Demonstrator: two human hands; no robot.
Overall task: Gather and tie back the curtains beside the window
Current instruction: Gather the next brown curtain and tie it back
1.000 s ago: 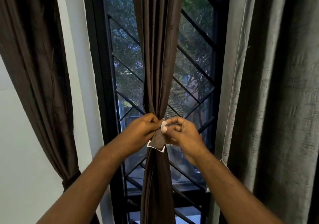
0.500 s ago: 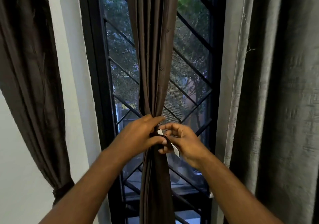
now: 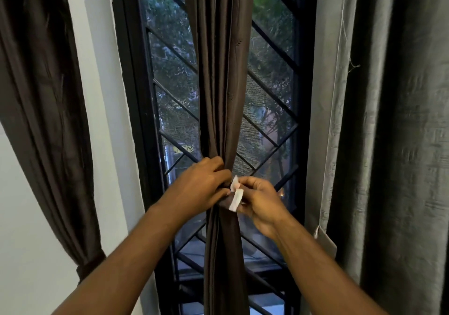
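**The dark brown fabric curtain (image 3: 218, 96) hung gathered in front of the window, its tie-back nearly closed.**

The matching brown tie-back band (image 3: 224, 203) lay around the narrow waist of the bundle. The left hand (image 3: 201, 188) grasped the bundle there with curled fingers. The right hand (image 3: 261, 200) pinched the band's free end with its white fastening strip (image 3: 237, 199). One second before, this end hung as a loose flap at the front. At this moment it was drawn round to the right side, with two white pieces just beside each other. I judge that only pressing them together remained. Behind stood the black diagonal window grille (image 3: 272, 91). At far left another brown curtain (image 3: 48, 120) was already tied, and at right a grey textured curtain (image 3: 401, 144) hung loose.
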